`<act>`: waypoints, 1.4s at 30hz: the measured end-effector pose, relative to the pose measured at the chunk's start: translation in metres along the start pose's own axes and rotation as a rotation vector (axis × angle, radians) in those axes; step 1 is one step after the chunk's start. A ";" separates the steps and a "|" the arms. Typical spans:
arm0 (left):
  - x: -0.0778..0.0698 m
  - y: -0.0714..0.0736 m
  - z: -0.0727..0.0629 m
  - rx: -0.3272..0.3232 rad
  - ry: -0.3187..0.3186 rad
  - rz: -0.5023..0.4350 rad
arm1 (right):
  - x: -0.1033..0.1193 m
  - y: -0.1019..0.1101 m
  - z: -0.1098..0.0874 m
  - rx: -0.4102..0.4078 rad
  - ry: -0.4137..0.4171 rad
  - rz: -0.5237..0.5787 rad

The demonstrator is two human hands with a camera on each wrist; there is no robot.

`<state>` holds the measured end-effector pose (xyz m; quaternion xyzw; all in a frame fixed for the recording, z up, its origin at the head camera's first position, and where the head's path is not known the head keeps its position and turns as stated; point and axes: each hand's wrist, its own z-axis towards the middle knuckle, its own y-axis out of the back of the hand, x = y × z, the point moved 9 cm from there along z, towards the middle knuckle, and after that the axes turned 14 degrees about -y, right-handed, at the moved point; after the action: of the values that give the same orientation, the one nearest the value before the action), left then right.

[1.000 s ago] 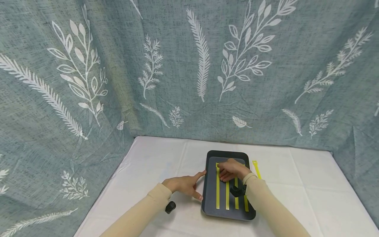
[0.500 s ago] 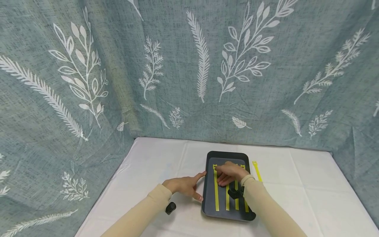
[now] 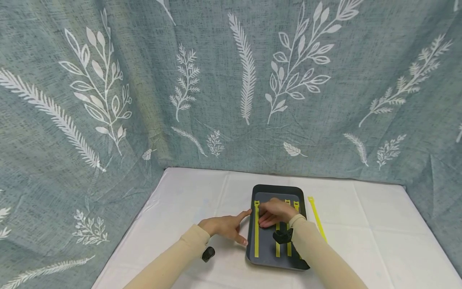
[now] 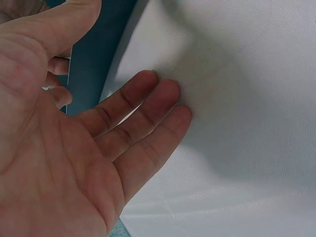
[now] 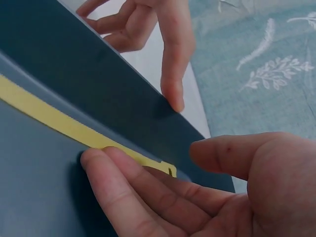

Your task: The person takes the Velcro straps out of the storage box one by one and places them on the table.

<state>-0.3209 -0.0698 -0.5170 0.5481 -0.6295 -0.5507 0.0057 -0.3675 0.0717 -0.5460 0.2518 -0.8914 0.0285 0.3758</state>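
Note:
A dark grey tray (image 3: 265, 263) lies on the white cloth, with several yellow cable straps in it. The leftmost strap (image 3: 256, 237) runs lengthwise beside the left wall, its slotted head at the far end. My right hand (image 3: 277, 210) reaches into the tray; in the right wrist view its fingertips (image 5: 94, 160) touch the edge of that yellow strap (image 5: 54, 116), thumb apart. Partly hidden under my right hand and sleeve are three more straps (image 3: 278, 243). My left hand (image 3: 225, 226) steadies the tray's left side, index fingertip and thumb at the rim, other fingers extended.
To the right of the tray, another yellow strap (image 3: 317, 218) lies on the white tablecloth (image 3: 375, 237), partly behind my right sleeve. A blue-grey curtain (image 3: 216, 100) with white leaf prints hangs behind and beside the table. Black cameras (image 3: 208, 253) sit at both wrists.
My right hand has shifted left within the tray, and the leftmost strap has slid left with it, closer to the tray's wall. My left hand has stayed at the rim.

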 end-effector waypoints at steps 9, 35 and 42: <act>0.002 0.000 0.000 0.012 0.006 0.015 | 0.001 -0.010 0.004 0.023 -0.004 0.026; 0.003 -0.003 0.001 0.032 -0.042 -0.078 | -0.001 -0.012 0.014 0.064 0.059 0.106; 0.000 0.001 0.003 -0.006 -0.091 -0.108 | -0.001 -0.012 0.014 0.064 0.051 0.123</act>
<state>-0.3233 -0.0681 -0.5168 0.5557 -0.5968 -0.5766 -0.0511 -0.3708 0.0586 -0.5584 0.2074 -0.8939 0.0866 0.3878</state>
